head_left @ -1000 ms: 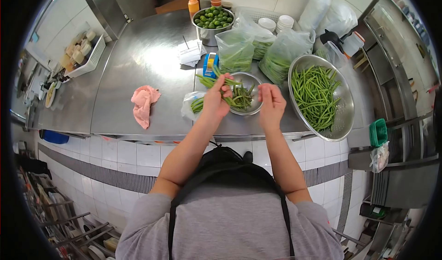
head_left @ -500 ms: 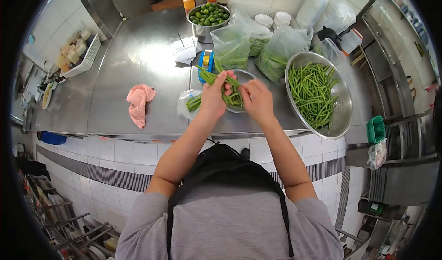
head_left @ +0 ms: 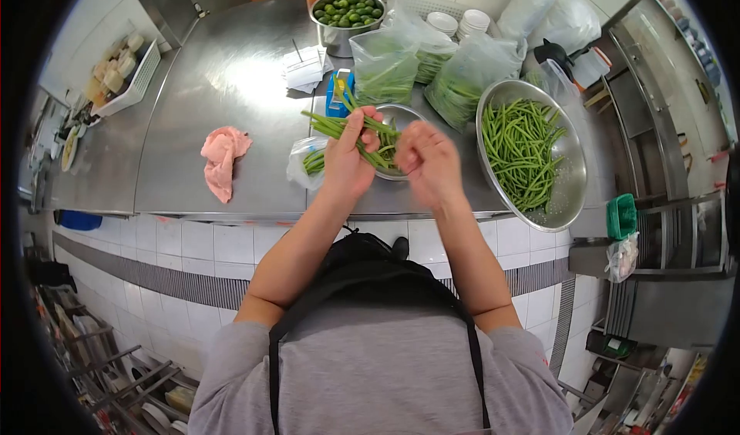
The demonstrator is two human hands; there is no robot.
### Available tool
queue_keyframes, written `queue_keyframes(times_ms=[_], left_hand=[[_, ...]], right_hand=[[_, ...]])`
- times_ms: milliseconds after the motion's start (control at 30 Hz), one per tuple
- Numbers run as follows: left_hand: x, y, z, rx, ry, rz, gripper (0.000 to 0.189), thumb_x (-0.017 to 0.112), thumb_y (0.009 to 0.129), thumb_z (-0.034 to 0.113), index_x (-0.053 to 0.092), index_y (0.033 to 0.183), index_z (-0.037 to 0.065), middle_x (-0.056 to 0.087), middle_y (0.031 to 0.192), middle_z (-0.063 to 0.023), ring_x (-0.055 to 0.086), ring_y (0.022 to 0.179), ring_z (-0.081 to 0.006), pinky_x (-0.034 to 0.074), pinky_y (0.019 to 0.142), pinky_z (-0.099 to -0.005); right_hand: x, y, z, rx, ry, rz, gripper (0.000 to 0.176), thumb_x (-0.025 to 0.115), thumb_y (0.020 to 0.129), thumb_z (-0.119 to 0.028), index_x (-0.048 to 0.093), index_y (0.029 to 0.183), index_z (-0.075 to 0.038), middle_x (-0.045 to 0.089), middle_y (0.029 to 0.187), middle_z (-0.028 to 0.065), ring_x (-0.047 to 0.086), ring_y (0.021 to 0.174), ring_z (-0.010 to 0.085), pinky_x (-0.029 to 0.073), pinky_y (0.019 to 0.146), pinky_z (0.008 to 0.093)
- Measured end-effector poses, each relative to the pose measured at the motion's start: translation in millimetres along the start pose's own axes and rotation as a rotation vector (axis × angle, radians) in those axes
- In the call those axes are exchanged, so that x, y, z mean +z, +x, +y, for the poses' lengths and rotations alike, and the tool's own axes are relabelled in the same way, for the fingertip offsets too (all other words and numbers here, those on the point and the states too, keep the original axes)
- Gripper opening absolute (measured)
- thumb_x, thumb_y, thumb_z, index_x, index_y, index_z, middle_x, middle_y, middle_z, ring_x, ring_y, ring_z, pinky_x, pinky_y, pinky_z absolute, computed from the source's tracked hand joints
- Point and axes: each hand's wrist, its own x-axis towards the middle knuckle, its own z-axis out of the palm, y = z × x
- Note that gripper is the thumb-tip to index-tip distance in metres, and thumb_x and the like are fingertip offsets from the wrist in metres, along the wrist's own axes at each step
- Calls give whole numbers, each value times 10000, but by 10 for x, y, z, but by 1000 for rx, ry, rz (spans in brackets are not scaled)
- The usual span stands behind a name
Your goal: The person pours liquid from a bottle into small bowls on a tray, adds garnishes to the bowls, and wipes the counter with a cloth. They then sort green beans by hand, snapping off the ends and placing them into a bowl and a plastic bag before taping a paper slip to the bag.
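My left hand [head_left: 348, 161] is closed around a bunch of green beans [head_left: 325, 124], their long ends sticking out to the left. Close to its right, my right hand [head_left: 432, 161] has its fingers curled together and slightly blurred; whatever they pinch, if anything, is hidden. Both hands are above a metal bowl [head_left: 410, 112] with bits of green bean inside. A small clear bag [head_left: 297, 167] holding more beans lies beside my left wrist. To the right, a large tilted metal colander [head_left: 573, 164] contains a heap of green beans [head_left: 520, 154].
Behind the bowl stand plastic bags of greens [head_left: 385, 73], a blue tape dispenser [head_left: 336, 104], papers on a spike [head_left: 304, 73] and a pot of limes [head_left: 339, 40]. A pink cloth [head_left: 223, 157] lies left on the steel counter [head_left: 185, 119]. White bowls [head_left: 472, 23] are stacked behind.
My right hand has turned and drawn slightly away from the bean ends. My left hand still grips the bunch. The whole view has shifted a little.
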Motion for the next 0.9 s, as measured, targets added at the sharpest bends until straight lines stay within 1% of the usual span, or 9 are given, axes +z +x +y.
queue_keyframes(times_ms=[33,100,300,433,600,667,800,833,900], left_hand=[[21,-27,21,9,-2,10,218,511,883,194,556,955,-8,570,861,-80,420,604,-57,346,522,-180],[74,-61,65,103,157,-5,233,511,881,213,565,928,-8,580,846,-92,427,608,-69,351,524,-200],[-43,-7,280,68,340,-46,185,495,871,178,568,888,9,599,804,-100,513,688,-115,392,586,-258],[-132,13,282,-20,307,54,178,491,865,178,569,872,17,599,810,-99,526,695,-127,404,624,-269],[-134,-93,389,-119,210,157,175,494,864,154,538,958,13,554,749,-53,502,659,-125,394,566,-247],[-311,-59,406,-123,189,146,181,497,866,158,532,971,15,499,696,-25,461,610,-106,370,529,-239],[-393,-62,473,-190,194,103,188,506,868,178,529,977,28,322,576,50,302,476,-49,257,428,-206],[-384,-85,502,-184,190,107,188,506,868,178,529,977,28,322,576,50,302,476,-49,257,428,-206],[-377,-161,570,-126,310,153,180,508,871,194,537,957,39,278,544,77,251,438,-24,195,396,-194]], right_hand=[[5,34,-33,12,0,-6,95,525,855,-112,518,799,-36,467,662,4,425,564,83,375,513,228],[-4,132,-126,-446,-1156,234,77,523,826,-76,543,806,-5,534,681,55,515,595,151,421,540,278],[-668,413,132,-237,-1708,-117,129,544,734,-70,632,828,-58,583,786,129,572,734,305,462,673,368],[-734,580,426,-343,-2130,-367,116,563,716,-150,652,776,-106,533,813,100,560,808,270,464,707,374],[-672,685,105,-399,-1800,-202,127,594,723,-136,660,813,-76,591,797,86,573,719,217,459,643,331],[-622,697,-137,50,-1234,-12,187,595,751,-137,653,885,-20,626,825,64,545,640,132,439,592,262],[-734,699,-261,221,-925,7,269,595,762,-140,620,968,32,635,848,72,547,622,115,435,577,235],[-755,684,-231,224,-929,1,269,595,762,-140,620,968,32,635,848,72,547,622,115,435,577,235],[-791,598,-139,-255,-1522,193,243,581,774,-145,621,966,-1,627,835,96,570,618,179,444,583,270]])
